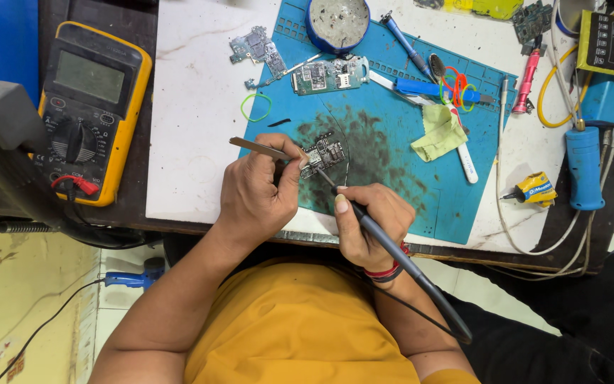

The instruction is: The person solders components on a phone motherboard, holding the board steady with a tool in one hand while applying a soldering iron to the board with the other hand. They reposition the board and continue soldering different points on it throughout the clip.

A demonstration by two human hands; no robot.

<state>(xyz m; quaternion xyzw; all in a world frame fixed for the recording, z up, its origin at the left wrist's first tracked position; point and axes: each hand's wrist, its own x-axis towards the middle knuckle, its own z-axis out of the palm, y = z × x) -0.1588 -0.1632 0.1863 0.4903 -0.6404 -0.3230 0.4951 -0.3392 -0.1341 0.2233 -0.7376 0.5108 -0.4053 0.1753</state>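
A small circuit board (325, 152) lies on the stained blue work mat (385, 153). My left hand (256, 193) pinches metal tweezers (259, 147), whose tips reach the board's left edge. My right hand (367, 224) grips a dark soldering iron (399, 256) like a pen, its tip touching the board from below. The iron's cable runs back past my right wrist.
A yellow multimeter (94, 107) sits at the left. Two more circuit boards (328, 75), (257, 48), a round tin (337, 21), a green rubber band (256, 107), a yellow cloth (438, 131), blue-handled tools (583, 167) and cables crowd the back and right of the white table (193, 114).
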